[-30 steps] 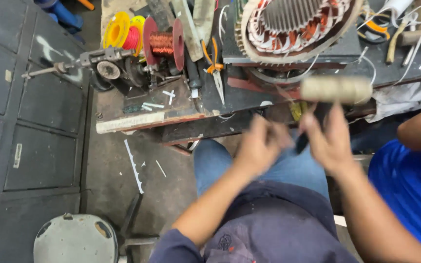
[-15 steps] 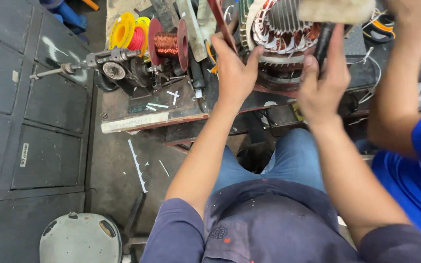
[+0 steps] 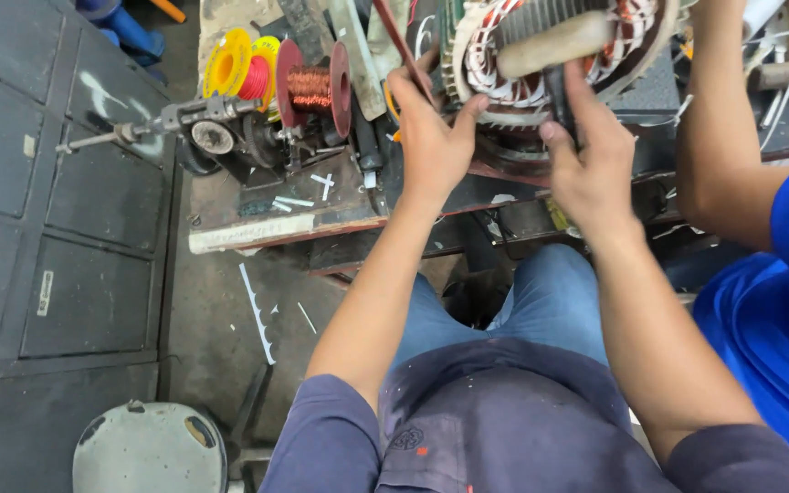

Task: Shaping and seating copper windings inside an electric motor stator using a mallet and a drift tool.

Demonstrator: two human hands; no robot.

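— Where does the motor stator sit against the hands?

— On the workbench, just ahead of both. The left hand presses its rim, fingers curled around a thin reddish rod. The right hand grips the dark handle of a mallet, whose pale cylindrical head lies across the stator's copper windings.

— Materials? Labels?

— Ribbed steel core, glossy coils. To the left, a spool of bare copper wire with red flanges, beside a yellow spool. A pale rectangular label sits on the grey cabinet.
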